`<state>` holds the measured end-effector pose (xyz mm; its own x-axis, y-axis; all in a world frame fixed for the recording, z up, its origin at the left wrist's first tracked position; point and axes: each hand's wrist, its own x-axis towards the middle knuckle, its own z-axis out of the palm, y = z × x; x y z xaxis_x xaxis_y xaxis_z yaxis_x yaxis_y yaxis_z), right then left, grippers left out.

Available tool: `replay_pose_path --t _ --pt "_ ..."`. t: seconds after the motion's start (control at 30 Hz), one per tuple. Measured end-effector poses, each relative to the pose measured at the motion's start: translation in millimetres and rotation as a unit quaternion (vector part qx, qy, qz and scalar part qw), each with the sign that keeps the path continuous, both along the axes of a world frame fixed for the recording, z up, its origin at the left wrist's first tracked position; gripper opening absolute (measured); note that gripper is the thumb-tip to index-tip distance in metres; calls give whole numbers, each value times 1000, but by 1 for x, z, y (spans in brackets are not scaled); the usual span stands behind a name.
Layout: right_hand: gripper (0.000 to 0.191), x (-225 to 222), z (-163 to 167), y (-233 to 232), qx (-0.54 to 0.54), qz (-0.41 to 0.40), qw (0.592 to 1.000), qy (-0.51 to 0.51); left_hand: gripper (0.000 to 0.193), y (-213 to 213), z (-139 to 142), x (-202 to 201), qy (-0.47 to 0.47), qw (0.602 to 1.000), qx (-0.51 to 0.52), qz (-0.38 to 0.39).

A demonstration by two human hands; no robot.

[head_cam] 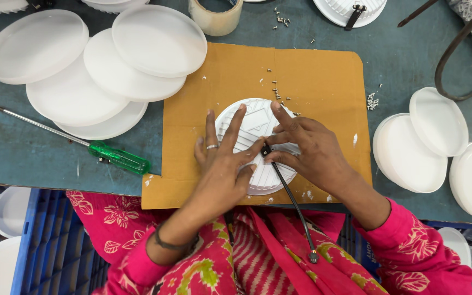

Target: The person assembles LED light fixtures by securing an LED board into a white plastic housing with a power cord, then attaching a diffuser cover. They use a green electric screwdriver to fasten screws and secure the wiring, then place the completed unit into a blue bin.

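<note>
A round white ribbed plastic housing (255, 145) lies flat on a sheet of brown cardboard (312, 82) at the near edge of a blue-green table (17, 147), where a worker in a pink floral garment presses a small black clip (266, 149) against its ribbed face. A thin black cable (293, 202) runs from the clip off the housing's near rim and down toward the worker's lap. The step in hand appears to be seating the cable fitting on the housing; the next move seems to call for steady downward pressure at the clip while the disc is kept from sliding. The left hand (226, 158), a ring on one finger, lies spread and flat over the housing's left half, its grip open and holding nothing, thumb tip just beside the clip. The right hand (308, 147) closes its grip on the clip, pinching it between thumb and forefinger. Small loose screws (277, 92) lie scattered on the cardboard beyond the housing. A green-handled screwdriver (118, 157) rests on the table to the left, near stacked white round covers (110, 60); more white discs (411, 153) sit at right, and a roll of tape (216, 16) stands at the far edge.
</note>
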<state>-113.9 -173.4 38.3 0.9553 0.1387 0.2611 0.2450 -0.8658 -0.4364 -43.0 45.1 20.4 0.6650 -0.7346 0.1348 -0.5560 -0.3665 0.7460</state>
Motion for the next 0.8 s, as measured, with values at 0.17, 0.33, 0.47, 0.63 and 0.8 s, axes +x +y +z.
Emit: replay_pose_path --t 0.17,0.33,0.47,0.63,0.8 --pt "104 -1 0 3 13 -1 1000 -5 47 1 1 22 3 997 59 -56" --pt "104 2 3 5 -2 -8 1000 -6 51 -1 -1 33 46 994 48 -88" --pt "103 4 7 5 7 -10 1000 25 53 -11 1 44 27 985 106 -131" --pt "100 3 6 5 15 -6 1000 21 45 -20 1 47 -1 980 132 -152" --pt "92 -5 -8 5 48 -27 998 -18 21 -20 -2 34 -34 998 10 -53"
